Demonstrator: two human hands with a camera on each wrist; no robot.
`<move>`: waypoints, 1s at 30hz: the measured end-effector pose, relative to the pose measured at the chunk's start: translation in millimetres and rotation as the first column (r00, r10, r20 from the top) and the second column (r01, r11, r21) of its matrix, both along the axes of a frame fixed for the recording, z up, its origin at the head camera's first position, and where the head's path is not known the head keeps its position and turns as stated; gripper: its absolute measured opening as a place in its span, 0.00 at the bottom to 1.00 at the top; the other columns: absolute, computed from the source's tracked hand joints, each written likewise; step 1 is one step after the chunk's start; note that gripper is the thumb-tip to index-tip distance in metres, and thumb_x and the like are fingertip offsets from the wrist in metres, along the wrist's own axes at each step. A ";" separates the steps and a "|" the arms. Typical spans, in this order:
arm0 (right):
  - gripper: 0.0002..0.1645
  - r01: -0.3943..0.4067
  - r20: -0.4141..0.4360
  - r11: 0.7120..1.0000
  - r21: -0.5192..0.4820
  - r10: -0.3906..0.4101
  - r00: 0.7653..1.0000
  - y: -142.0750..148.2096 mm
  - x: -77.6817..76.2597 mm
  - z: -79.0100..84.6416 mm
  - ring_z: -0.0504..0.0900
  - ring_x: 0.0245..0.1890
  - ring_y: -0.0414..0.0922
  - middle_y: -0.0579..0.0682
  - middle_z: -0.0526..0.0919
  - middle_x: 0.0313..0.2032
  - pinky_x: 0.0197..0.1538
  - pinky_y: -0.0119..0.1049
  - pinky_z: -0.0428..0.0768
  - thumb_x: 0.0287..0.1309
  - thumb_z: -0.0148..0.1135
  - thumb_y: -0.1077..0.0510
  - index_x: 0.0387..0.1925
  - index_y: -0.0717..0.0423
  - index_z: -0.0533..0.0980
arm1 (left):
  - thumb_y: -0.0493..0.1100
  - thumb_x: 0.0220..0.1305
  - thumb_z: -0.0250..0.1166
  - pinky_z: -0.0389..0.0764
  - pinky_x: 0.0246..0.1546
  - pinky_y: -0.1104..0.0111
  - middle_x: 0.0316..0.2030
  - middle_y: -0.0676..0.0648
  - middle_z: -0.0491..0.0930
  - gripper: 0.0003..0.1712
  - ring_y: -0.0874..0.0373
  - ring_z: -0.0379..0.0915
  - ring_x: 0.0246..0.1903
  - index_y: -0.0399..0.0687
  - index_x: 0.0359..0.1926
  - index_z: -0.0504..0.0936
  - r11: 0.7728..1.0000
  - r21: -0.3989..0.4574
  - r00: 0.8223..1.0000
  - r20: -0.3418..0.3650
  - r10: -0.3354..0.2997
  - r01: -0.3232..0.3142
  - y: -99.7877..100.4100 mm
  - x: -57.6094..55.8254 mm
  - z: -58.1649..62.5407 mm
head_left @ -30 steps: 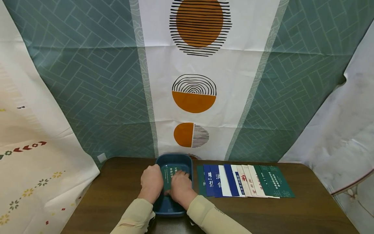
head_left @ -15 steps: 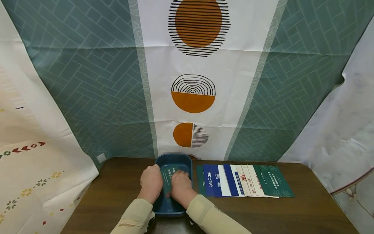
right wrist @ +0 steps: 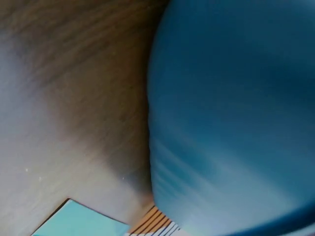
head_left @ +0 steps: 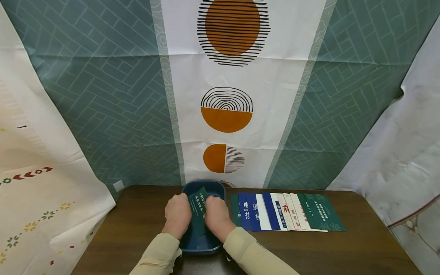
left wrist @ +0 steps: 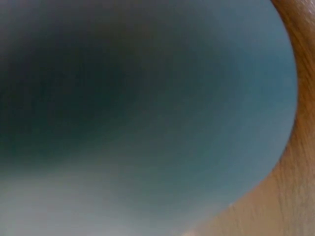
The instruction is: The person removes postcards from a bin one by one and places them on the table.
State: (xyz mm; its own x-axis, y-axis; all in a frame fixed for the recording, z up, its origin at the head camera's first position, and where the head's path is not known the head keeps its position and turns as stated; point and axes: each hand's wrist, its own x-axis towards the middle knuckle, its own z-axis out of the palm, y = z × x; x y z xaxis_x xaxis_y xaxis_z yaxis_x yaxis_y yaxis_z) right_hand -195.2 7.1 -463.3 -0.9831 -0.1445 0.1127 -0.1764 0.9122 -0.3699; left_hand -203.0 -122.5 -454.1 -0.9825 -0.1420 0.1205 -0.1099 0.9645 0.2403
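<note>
A dark green card (head_left: pixel 197 204) with white lettering stands slanted inside a deep blue plastic tray (head_left: pixel 199 248). On its right side my right hand (head_left: pixel 217 212) grips the card, with the fingertips hidden behind the hand. My left hand (head_left: pixel 178 214) is curled over the tray's left rim and holds it; its fingers are hidden too. In the left wrist view only the blurred tray wall (left wrist: pixel 211 98) shows, close to the lens. The right wrist view is filled mostly by the tray's outer wall (right wrist: pixel 221 98).
Right of the tray, a fanned row of green, blue and white cards (head_left: pixel 271 212) lies on the brown wooden table (head_left: pixel 292 252). A patterned cloth (head_left: pixel 227 126) hangs behind the table. White cloth hangs at both sides.
My right hand has lifted a little and now holds the green card, which has tilted up from the tray's floor. My left hand has stayed at the rim.
</note>
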 end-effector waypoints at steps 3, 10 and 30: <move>0.06 -0.002 0.000 0.996 -0.085 0.002 1.000 5.1 -1.0 3.6 0.72 0.18 0.36 0.48 0.78 0.24 0.20 0.33 0.73 0.49 0.65 0.61 0.29 0.59 0.76 | 0.33 0.59 0.57 0.69 0.10 0.58 0.24 0.38 0.76 0.05 0.50 0.72 0.19 0.36 0.32 0.78 1.000 -0.002 1.000 0.009 0.003 -0.003 0.6 -0.1 0.6; 0.13 0.015 0.016 0.982 -0.186 -0.012 1.000 10.9 -4.5 9.7 0.76 0.21 0.37 0.49 0.80 0.28 0.23 0.33 0.76 0.49 0.68 0.57 0.35 0.61 0.78 | 0.33 0.60 0.57 0.70 0.11 0.58 0.25 0.38 0.76 0.06 0.51 0.70 0.18 0.34 0.34 0.78 1.000 -0.004 0.999 0.043 0.014 -0.013 0.5 -0.1 1.3; 0.14 0.026 -0.019 0.908 -0.417 -0.037 0.999 43.7 -5.1 45.3 0.74 0.27 0.40 0.48 0.77 0.30 0.25 0.30 0.75 0.47 0.69 0.58 0.36 0.60 0.79 | 0.32 0.60 0.56 0.71 0.13 0.58 0.26 0.37 0.76 0.06 0.51 0.71 0.20 0.33 0.33 0.78 1.000 -0.001 0.999 0.037 0.015 -0.015 0.5 0.6 2.0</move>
